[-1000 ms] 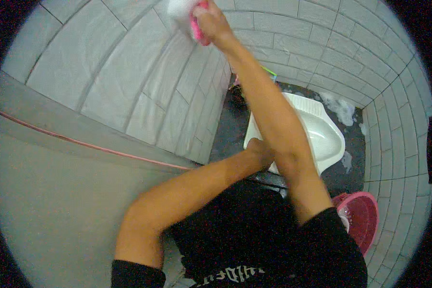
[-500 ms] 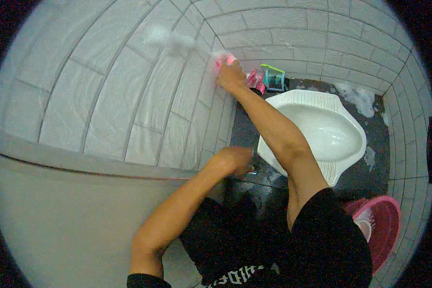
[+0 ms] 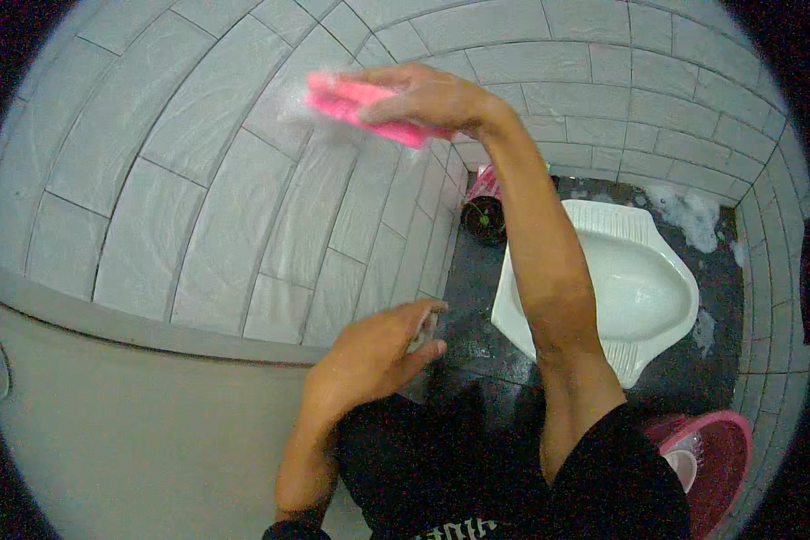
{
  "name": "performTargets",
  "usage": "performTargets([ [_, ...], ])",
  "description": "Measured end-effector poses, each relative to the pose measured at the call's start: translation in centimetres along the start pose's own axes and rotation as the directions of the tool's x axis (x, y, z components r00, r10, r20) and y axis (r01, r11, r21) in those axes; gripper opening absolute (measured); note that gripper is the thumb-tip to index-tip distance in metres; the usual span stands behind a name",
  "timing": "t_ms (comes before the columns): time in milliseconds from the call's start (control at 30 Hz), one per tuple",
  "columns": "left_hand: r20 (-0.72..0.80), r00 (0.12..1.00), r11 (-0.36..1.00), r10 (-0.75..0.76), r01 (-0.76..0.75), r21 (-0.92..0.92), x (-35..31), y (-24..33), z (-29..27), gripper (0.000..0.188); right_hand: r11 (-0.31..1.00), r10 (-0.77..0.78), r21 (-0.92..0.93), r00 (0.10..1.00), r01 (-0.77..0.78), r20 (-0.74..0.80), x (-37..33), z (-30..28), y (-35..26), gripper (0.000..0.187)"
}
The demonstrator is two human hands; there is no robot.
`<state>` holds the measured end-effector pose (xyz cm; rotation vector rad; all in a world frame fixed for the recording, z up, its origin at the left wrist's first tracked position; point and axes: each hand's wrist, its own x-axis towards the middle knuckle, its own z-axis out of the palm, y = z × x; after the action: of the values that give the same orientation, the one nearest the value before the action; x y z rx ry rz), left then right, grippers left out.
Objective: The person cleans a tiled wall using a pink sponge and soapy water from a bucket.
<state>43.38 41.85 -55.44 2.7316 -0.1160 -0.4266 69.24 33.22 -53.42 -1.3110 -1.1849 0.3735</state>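
Observation:
My right hand (image 3: 427,97) grips a pink sponge (image 3: 369,108), its fingers folded over the top. The sponge is up against the tiled wall (image 3: 270,216) on the left, with a little foam beside it. Lower down, my left hand (image 3: 373,355) hangs near the bottom of that wall, thumb and fingers apart and slightly curled. A pale patch shows between its fingers, but I make out no held thing.
A white squat toilet (image 3: 634,292) is set in the dark floor (image 3: 477,315). In the far corner stand a small potted plant (image 3: 484,220) and a pink package (image 3: 483,184). Foam (image 3: 688,216) lies at the back right. A pink bucket (image 3: 729,468) holds a white dipper (image 3: 682,468).
My right hand has brought the sponge out of the corner, left and up along the wall. My left hand has moved down and left, its fingers now apart. The view has shifted slightly.

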Motion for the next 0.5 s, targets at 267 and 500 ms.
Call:
performTargets([
  [267,-0.008,0.998,0.986,-0.058,0.056,-0.154,-0.5,0.5,-0.4,0.044,0.838,-0.539,-0.519,0.410,0.170,-0.736,7.4,7.6,9.5,0.048],
  [500,-0.017,1.000,0.985,0.006,-0.009,-0.173,-1.2,1.4,-0.7,0.046,0.822,-0.009,-0.323,0.556,-0.469,-0.831,2.8,7.6,28.2,0.048],
])
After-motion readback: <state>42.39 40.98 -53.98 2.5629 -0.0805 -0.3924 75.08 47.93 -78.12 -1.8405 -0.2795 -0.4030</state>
